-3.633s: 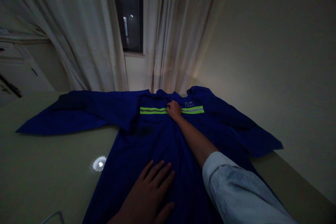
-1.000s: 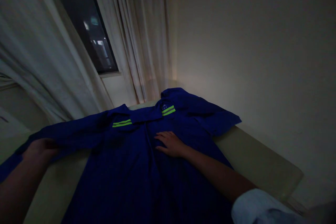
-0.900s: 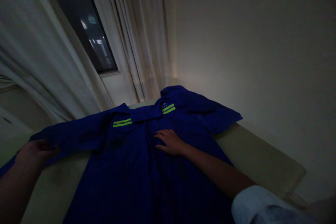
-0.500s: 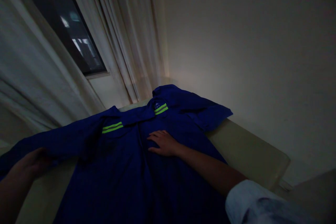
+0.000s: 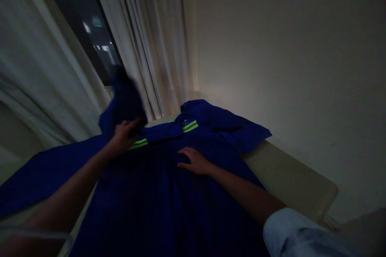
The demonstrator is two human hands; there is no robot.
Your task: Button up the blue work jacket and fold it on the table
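A dark blue work jacket (image 5: 157, 204) with yellow-green reflective stripes (image 5: 190, 126) lies spread on a pale table (image 5: 289, 176). My right hand (image 5: 194, 160) rests flat on the jacket's chest, fingers stretched out. My left hand (image 5: 123, 136) is raised above the left shoulder of the jacket and grips the end of the left sleeve (image 5: 125, 102), which is lifted and blurred by motion. The right sleeve (image 5: 241, 128) lies folded near the table's far corner.
Pale curtains (image 5: 157, 44) hang behind the table on both sides of a dark window (image 5: 90, 36). A plain wall (image 5: 286, 56) runs along the right. The table edge (image 5: 325, 192) drops off at the right.
My left hand has lifted the left sleeve end from the far left of the table and carried it up and rightward over the shoulder. My right hand stays pressed on the chest.
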